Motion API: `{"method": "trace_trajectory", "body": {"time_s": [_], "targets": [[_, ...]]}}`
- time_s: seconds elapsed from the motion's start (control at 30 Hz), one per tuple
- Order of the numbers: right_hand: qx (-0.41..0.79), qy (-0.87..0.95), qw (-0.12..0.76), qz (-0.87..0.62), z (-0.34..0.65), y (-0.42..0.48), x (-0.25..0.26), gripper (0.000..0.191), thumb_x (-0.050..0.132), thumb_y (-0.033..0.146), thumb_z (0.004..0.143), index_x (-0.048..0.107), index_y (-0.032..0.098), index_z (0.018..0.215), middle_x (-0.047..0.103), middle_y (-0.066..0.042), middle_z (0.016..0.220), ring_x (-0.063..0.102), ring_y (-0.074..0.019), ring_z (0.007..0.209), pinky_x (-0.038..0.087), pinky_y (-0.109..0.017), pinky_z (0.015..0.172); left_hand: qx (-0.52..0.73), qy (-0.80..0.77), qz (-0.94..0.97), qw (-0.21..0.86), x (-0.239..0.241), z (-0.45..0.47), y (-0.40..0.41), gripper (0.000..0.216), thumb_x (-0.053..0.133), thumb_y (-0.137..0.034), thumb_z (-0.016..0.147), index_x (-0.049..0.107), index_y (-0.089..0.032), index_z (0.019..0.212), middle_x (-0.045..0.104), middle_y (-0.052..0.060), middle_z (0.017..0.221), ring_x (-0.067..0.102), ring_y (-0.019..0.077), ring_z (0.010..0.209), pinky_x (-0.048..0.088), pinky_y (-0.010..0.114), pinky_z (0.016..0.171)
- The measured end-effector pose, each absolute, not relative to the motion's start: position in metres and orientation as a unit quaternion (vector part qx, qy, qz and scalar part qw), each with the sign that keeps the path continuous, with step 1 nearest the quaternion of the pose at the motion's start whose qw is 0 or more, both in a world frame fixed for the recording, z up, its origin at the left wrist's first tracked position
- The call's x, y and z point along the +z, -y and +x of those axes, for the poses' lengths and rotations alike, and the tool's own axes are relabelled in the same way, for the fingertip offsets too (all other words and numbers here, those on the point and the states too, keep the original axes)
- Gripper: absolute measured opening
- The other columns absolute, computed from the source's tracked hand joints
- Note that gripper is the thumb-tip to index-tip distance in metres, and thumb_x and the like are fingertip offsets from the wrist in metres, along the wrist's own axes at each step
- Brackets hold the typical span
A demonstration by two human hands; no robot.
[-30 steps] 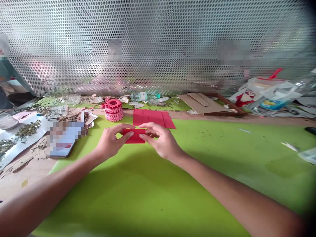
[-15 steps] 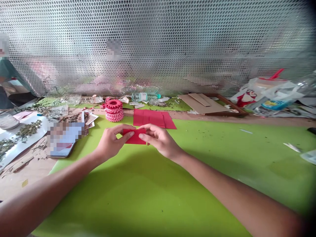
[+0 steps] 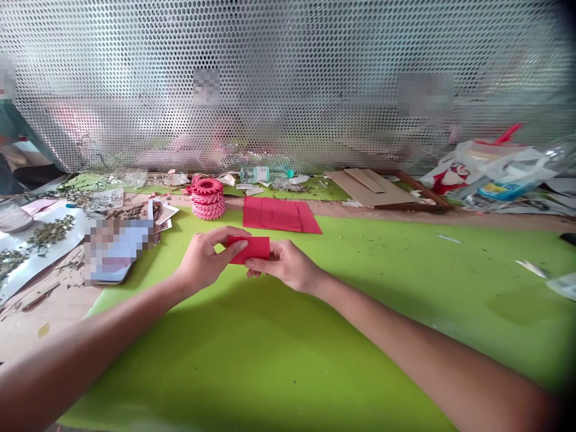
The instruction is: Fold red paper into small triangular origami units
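Observation:
A small red rectangle of folded paper (image 3: 257,247) is held up above the green table covering (image 3: 252,348). My left hand (image 3: 207,257) pinches its left end, thumb in front and fingers behind. On its lower right edge, my right hand (image 3: 288,264) closes with the thumb across the front; the other fingers are partly hidden behind the paper. Just beyond the hands lie several flat red sheets (image 3: 281,215), overlapping. To their left stands a stack of red and pink toothed paper rings (image 3: 208,199).
A phone (image 3: 114,255) and loose pictures lie at the left, near a white sheet with dried plant bits (image 3: 47,240). Along the back are a plastic bottle (image 3: 254,174), cardboard pieces (image 3: 366,186) and plastic bags (image 3: 486,171). A perforated metal panel (image 3: 288,78) rises behind.
My right hand has slid from the paper's upper right down to its lower right edge. The left hand keeps its pinch, and the paper has shifted very slightly right.

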State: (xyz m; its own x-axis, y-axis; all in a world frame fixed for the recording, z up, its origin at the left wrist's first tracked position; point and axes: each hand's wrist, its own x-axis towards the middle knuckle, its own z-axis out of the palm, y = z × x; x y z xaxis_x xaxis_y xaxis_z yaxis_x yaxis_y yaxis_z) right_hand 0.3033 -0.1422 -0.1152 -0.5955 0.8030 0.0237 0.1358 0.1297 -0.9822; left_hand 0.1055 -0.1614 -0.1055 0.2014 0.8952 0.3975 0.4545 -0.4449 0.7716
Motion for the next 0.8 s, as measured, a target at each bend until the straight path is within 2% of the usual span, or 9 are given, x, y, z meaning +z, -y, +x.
{"method": "trace_trajectory", "body": {"time_s": [0.1, 0.17, 0.23, 0.53, 0.7, 0.8], "targets": [[0.538, 0.704, 0.298, -0.356, 0.305, 0.142, -0.113, 0.038, 0.075, 0.050, 0.076, 0.072, 0.013, 0.085, 0.073, -0.007, 0.078, 0.064, -0.0173, 0.069, 0.051, -0.032, 0.067, 0.436, -0.454, 0.717, 0.300, -0.103, 0.105, 0.163, 0.033, 0.061, -0.038, 0.089, 0.066, -0.017, 0.114, 0.074, 0.005, 0.088, 0.068, 0.0183, 0.079, 0.052, 0.025, 0.068], [0.520, 0.708, 0.303, -0.369, 0.308, 0.141, -0.111, 0.038, 0.074, 0.051, 0.076, 0.073, 0.013, 0.082, 0.073, -0.008, 0.077, 0.064, -0.0172, 0.067, 0.050, -0.031, 0.065, 0.438, -0.434, 0.708, 0.344, -0.103, 0.104, 0.163, 0.047, 0.063, -0.040, 0.088, 0.056, -0.016, 0.128, 0.073, 0.006, 0.089, 0.068, 0.0182, 0.081, 0.053, 0.026, 0.072], [0.516, 0.705, 0.312, -0.373, 0.310, 0.140, -0.110, 0.039, 0.075, 0.051, 0.076, 0.073, 0.013, 0.082, 0.074, -0.008, 0.077, 0.064, -0.0171, 0.066, 0.050, -0.030, 0.063, 0.432, -0.410, 0.710, 0.376, -0.103, 0.103, 0.162, 0.056, 0.066, -0.039, 0.086, 0.049, -0.016, 0.134, 0.072, 0.008, 0.094, 0.068, 0.0188, 0.086, 0.053, 0.029, 0.078], [0.514, 0.706, 0.328, -0.361, 0.310, 0.138, -0.109, 0.035, 0.076, 0.046, 0.076, 0.074, 0.013, 0.086, 0.073, -0.006, 0.076, 0.064, -0.0164, 0.067, 0.048, -0.027, 0.061, 0.416, -0.390, 0.729, 0.379, -0.109, 0.104, 0.161, 0.055, 0.063, -0.029, 0.087, 0.043, -0.017, 0.137, 0.067, 0.003, 0.082, 0.060, 0.0140, 0.073, 0.049, 0.025, 0.070], [0.459, 0.724, 0.318, -0.405, 0.315, 0.134, -0.107, 0.038, 0.073, 0.050, 0.078, 0.073, 0.012, 0.073, 0.074, -0.009, 0.074, 0.062, -0.0162, 0.062, 0.046, -0.027, 0.056, 0.408, -0.414, 0.723, 0.373, -0.107, 0.101, 0.156, 0.056, 0.064, -0.030, 0.085, 0.043, -0.018, 0.136, 0.068, 0.002, 0.081, 0.058, 0.0132, 0.069, 0.046, 0.024, 0.064], [0.434, 0.723, 0.340, -0.417, 0.323, 0.126, -0.102, 0.036, 0.073, 0.049, 0.077, 0.074, 0.013, 0.073, 0.075, -0.010, 0.076, 0.064, -0.0170, 0.064, 0.048, -0.028, 0.058, 0.426, -0.441, 0.696, 0.374, -0.106, 0.094, 0.147, 0.058, 0.066, -0.031, 0.082, 0.043, -0.018, 0.134, 0.069, 0.003, 0.083, 0.059, 0.0134, 0.068, 0.045, 0.023, 0.059]]}}
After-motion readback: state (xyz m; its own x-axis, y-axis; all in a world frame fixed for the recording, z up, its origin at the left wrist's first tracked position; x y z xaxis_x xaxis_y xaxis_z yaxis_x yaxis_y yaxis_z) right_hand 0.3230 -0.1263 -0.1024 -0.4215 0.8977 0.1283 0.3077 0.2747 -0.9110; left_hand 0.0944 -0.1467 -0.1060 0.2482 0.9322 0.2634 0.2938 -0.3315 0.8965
